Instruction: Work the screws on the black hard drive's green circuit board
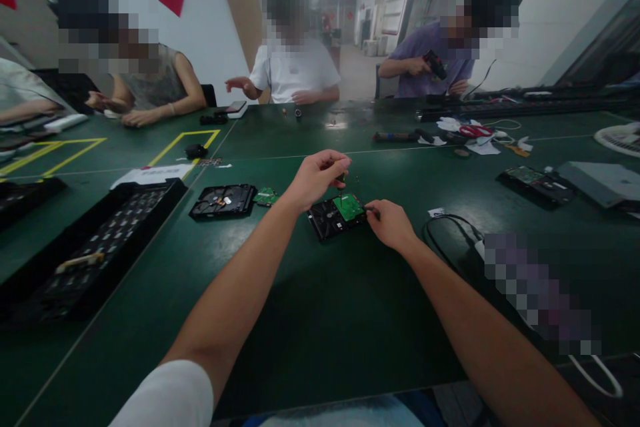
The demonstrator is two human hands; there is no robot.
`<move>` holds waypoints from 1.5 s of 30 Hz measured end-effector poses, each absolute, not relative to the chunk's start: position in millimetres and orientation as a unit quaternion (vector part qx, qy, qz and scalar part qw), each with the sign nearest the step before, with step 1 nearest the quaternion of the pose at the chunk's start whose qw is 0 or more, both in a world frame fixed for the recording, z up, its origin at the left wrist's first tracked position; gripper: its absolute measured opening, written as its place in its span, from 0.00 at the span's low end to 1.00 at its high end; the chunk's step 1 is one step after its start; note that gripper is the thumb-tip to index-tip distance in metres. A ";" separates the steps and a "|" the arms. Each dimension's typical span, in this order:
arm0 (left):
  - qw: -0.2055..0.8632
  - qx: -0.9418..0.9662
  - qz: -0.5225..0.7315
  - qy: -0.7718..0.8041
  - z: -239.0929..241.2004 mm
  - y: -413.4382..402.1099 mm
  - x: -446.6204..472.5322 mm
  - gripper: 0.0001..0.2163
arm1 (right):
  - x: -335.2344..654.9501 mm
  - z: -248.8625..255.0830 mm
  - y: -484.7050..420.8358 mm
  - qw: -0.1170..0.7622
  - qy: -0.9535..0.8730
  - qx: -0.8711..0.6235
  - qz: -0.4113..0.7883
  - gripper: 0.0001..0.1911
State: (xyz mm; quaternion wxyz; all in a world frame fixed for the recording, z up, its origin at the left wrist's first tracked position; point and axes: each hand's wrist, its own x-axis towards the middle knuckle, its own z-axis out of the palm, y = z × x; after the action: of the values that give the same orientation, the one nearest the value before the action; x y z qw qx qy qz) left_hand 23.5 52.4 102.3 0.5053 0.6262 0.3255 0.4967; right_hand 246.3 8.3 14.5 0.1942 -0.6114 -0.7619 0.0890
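Note:
A black hard drive (326, 221) with a green circuit board (349, 206) on top lies on the green table (320, 307) in front of me. My left hand (316, 177) hovers just above its far edge, fingers pinched on the top of a thin screwdriver (342, 185) that stands upright over the board. My right hand (390, 223) rests at the drive's right side, fingers curled against its edge. A second hard drive (223, 201) lies to the left with a loose green board (266, 197) beside it.
A long black tray (85, 247) sits at the left. Cables (450, 233) run at the right, with another drive (537, 184) and a grey box (600, 181) beyond. Three people work across the table among tools and papers (470, 133).

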 end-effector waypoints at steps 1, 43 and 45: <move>0.505 0.627 0.496 0.325 102.4 52.4 23.5 0.13 | 247.3 14.9 8.9 0.190 -0.763 -0.612 0.085 0.12; 0.523 0.620 0.493 0.316 102.6 51.7 26.1 0.08 | 240.3 46.2 -9.9 0.154 -0.850 -0.483 0.142 0.03; 0.497 0.633 0.494 0.330 101.2 51.5 26.2 0.11 | 237.2 48.2 -13.0 0.148 -0.856 -0.475 0.142 0.03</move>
State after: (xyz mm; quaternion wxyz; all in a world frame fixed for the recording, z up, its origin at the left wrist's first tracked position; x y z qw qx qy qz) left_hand 26.2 51.5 101.2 0.4968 0.6325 0.3305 0.4939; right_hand 237.2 -13.0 48.2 0.1482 -0.4750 -0.8557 0.1421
